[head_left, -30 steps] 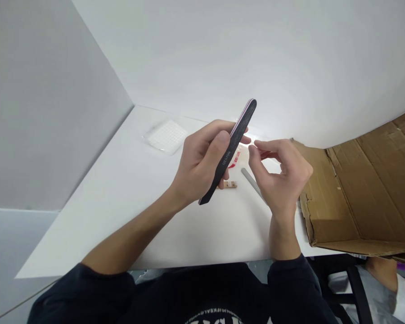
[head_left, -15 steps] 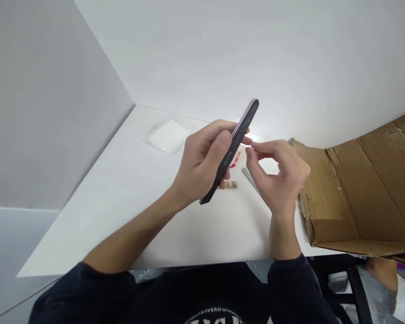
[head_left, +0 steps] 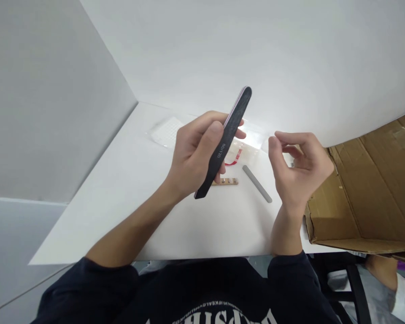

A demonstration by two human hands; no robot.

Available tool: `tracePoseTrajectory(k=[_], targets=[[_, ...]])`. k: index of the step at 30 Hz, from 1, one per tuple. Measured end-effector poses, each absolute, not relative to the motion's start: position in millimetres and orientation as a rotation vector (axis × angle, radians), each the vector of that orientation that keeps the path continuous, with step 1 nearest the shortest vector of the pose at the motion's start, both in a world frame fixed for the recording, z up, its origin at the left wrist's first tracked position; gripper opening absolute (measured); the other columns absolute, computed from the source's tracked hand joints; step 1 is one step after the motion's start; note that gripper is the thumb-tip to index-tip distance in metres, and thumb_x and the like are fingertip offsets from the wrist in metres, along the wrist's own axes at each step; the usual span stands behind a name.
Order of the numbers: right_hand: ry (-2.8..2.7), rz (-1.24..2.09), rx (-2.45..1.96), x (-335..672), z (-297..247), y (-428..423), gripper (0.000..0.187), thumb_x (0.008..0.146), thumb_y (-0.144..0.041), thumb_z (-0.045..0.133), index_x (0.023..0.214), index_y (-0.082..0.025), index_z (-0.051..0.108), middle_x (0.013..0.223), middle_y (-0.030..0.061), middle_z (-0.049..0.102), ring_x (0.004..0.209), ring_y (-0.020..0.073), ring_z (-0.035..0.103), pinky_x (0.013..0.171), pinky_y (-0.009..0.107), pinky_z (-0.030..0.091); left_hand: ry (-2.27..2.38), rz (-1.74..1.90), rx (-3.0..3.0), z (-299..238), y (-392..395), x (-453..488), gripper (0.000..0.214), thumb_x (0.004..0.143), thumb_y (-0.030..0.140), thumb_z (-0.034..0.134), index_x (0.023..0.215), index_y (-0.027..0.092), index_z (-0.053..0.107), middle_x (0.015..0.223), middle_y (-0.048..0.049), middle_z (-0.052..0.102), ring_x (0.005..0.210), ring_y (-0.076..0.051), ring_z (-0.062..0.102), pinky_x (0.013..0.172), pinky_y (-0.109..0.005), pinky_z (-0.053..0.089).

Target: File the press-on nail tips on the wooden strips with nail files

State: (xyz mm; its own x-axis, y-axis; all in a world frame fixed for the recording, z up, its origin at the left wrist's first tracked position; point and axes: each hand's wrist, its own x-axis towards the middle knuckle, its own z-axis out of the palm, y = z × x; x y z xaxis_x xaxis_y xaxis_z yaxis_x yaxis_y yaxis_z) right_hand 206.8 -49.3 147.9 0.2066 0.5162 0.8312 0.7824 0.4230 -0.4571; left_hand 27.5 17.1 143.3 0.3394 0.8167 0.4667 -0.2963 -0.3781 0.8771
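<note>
My left hand [head_left: 195, 155] is shut on a black emery nail file [head_left: 227, 137] printed with grit numbers, its pink-edged core showing along one side. My right hand [head_left: 299, 166] hangs in the air to the right with its fingers loosely curled and apart, holding nothing I can see. Below it lies a grey metal file [head_left: 257, 183], not touched by either hand. A small wooden strip with a row of tiny metal pegs [head_left: 225, 181] sits just past the lower end of the black file. Behind them is a transparent bag with red markings [head_left: 241, 153].
All of this rests on a white table [head_left: 202, 229]. Toward the far left lies a transparent packet of white gridded material [head_left: 167, 132]. An open cardboard box [head_left: 367, 198] stands at the right, its flap near my right hand. White walls rise behind.
My right hand has moved right, away from the left hand, uncovering the whole grey file. The black file stays in my left hand, and the view has shifted slightly.
</note>
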Motion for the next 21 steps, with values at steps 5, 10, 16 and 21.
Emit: tracePoseTrajectory(k=[5,10,16,21], targets=[[-1.503,-0.213,-1.196,218,153,-58,0.023,0.101,-0.02,0.064,0.119,-0.032,0.071,0.103,0.0031,0.072,0.091,0.0203,0.071,0.075,0.039,0.067,0.856,1.033,1.649,116,21,2,0.038,0.108,0.049,0.05,0.115,0.019,0.073,0.1,-0.006,0.075,0.045,-0.008,0.059,0.035,-0.021,0.048],[-1.414,-0.183,-1.118,224,157,-65,0.018,0.105,-0.032,0.061,0.119,-0.033,0.073,0.105,0.0016,0.071,0.092,0.0181,0.07,0.073,0.037,0.067,1.2,0.658,1.652,52,34,-34,0.039,0.106,0.049,0.046,0.101,0.017,0.067,0.088,-0.0051,0.073,0.047,-0.013,0.064,0.043,-0.027,0.055],[-1.395,-0.044,-1.15,234,139,-59,0.015,0.103,-0.036,0.065,0.108,-0.027,0.076,0.099,0.002,0.074,0.09,0.0167,0.07,0.073,0.033,0.066,1.463,0.57,1.828,-5,63,-48,0.034,0.104,0.039,0.042,0.092,0.019,0.066,0.07,-0.0019,0.068,0.052,-0.019,0.066,0.059,-0.03,0.052],[-1.242,0.273,-1.256,258,92,-56,0.028,0.1,-0.048,0.065,0.09,-0.023,0.074,0.08,-0.0004,0.071,0.072,0.0135,0.068,0.065,0.029,0.06,1.636,0.711,2.189,-19,83,-41,0.036,0.104,0.034,0.039,0.101,0.017,0.071,0.095,-0.0111,0.076,0.087,-0.026,0.068,0.086,-0.036,0.049]])
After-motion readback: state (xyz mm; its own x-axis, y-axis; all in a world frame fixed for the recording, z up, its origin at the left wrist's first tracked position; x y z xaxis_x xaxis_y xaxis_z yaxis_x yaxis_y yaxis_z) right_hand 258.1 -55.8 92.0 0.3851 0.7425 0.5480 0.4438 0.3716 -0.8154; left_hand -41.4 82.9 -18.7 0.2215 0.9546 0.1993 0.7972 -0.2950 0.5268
